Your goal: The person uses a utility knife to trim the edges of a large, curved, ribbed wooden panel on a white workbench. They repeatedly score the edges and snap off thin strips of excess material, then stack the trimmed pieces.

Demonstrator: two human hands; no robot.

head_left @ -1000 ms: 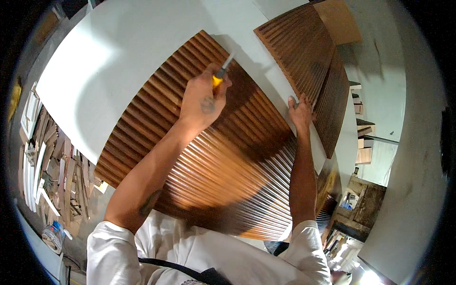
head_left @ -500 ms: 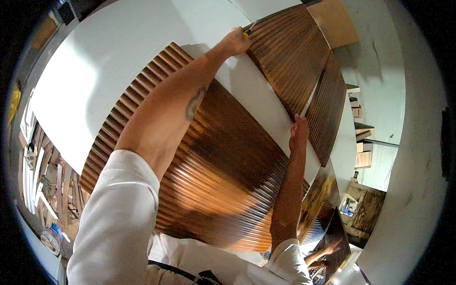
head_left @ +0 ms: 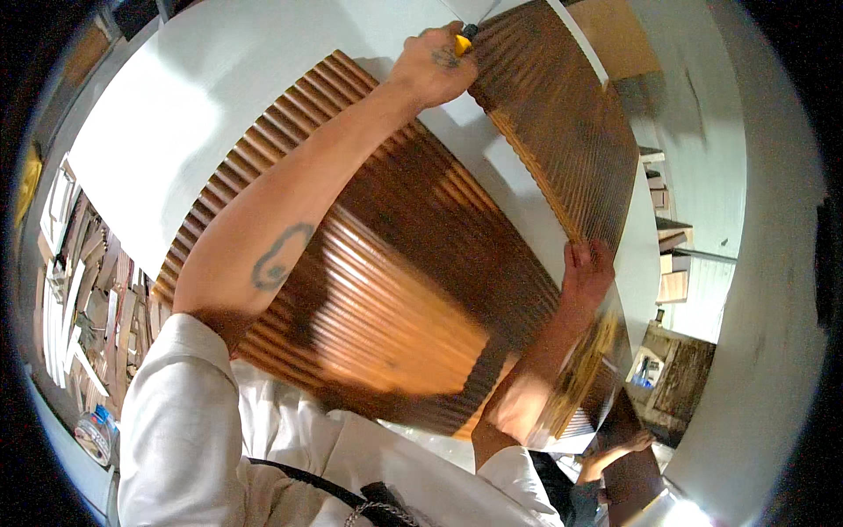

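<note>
My left hand [head_left: 439, 66] is closed round a tool with a yellow-and-black handle [head_left: 464, 40], beside the far corner of a dark brown fluted wooden panel [head_left: 562, 114]. The tool's working end is too small to make out. At that panel's near end, my right hand [head_left: 588, 277] grips its edge with bent fingers. A larger brown fluted panel [head_left: 413, 263] lies closer to me, beneath both forearms, with glossy ridges and a wavy end at its left. Both panels rest on a white surface [head_left: 132, 158].
Another person's hand [head_left: 628, 446] is at lower right, by a dark panel [head_left: 637, 483]. Wood offcuts [head_left: 101, 307] are piled at left. A brown board [head_left: 615, 39] lies beyond the far panel, and small wood blocks [head_left: 674, 285] sit at right.
The gap between the two far panel pieces no longer shows; one ridged face with a lighter edge is seen instead. My right hand has shifted right and nearer. The other person's hand has moved.
</note>
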